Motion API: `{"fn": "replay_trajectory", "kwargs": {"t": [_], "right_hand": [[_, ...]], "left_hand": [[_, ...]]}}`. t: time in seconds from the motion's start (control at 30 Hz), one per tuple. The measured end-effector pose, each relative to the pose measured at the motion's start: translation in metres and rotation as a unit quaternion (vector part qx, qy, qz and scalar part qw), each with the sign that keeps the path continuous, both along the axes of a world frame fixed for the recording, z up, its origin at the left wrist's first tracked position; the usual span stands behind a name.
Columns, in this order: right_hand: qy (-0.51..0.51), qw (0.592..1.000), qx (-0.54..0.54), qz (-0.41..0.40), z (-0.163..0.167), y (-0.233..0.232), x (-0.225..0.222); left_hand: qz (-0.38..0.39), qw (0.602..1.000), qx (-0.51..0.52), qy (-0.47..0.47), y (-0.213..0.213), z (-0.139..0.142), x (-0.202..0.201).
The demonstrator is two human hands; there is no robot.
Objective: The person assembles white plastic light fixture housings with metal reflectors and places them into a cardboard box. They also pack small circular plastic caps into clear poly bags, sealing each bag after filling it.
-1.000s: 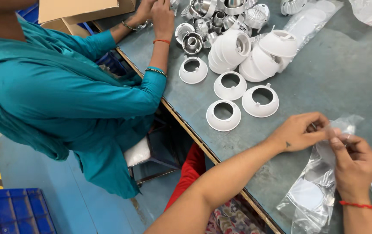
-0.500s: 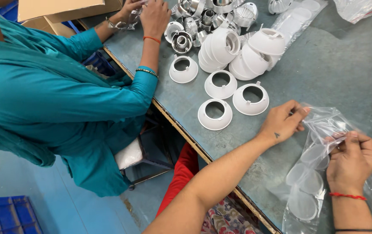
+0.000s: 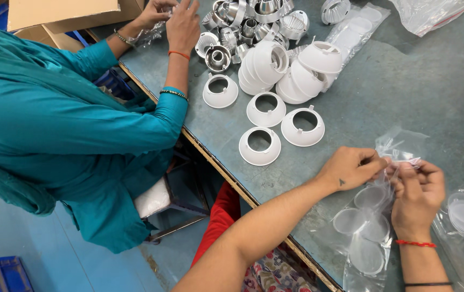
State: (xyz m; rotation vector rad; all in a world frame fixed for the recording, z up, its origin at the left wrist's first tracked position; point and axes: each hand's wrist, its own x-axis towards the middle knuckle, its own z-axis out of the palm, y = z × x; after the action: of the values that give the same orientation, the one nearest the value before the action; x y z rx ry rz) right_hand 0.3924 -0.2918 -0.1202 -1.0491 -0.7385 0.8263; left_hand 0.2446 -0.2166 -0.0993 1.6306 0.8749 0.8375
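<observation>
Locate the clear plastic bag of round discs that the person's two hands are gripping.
In the head view it lies at lower right on the grey table, its top pinched between the left hand and right hand: clear bag.

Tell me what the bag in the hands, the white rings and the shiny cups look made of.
Bag: thin clear plastic film, crinkled and glossy, pinched by left hand and right hand.
White rings: likely moulded plastic, matte and uniform.
Shiny cups: metal or metallised plastic, mirror-bright; cannot tell which.
</observation>
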Motion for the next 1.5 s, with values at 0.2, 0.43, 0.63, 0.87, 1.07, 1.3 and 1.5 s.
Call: {"fn": "replay_trajectory", "kwargs": {"t": [0.2,0.43,0.63,0.87,1.07,1.3,1.5], "right_hand": [[-0.087,0.990,-0.108,0.030,-0.012,0.003,0.010],[0.055,0.995,-0.064,0.054,-0.006,0.002,0.021],[0.074,0.993,-0.075,0.044,0.000,0.004,0.027],[-0.058,0.992,-0.089,0.071,0.008,0.003,0.007],[-0.015,0.993,-0.087,0.074,0.008,-0.002,-0.002],[-0.003,0.999,-0.049,0.019,0.021,0.003,-0.011],[-0.034,0.995,-0.084,-0.039,0.034,0.001,-0.019]], "left_hand": [[0.003,0.999,-0.018,-0.031,-0.001,0.001,-0.001],[0.017,0.996,-0.060,-0.071,0.014,0.001,-0.008],[0.061,0.985,-0.104,-0.122,0.029,0.005,-0.018],[0.067,0.984,-0.100,-0.133,0.017,0.003,-0.010],[0.067,0.989,-0.069,-0.114,0.008,-0.001,-0.007],[0.024,0.996,0.072,0.054,0.000,0.011,-0.018],[0.056,0.998,-0.005,0.020,0.014,0.009,-0.027]]}}
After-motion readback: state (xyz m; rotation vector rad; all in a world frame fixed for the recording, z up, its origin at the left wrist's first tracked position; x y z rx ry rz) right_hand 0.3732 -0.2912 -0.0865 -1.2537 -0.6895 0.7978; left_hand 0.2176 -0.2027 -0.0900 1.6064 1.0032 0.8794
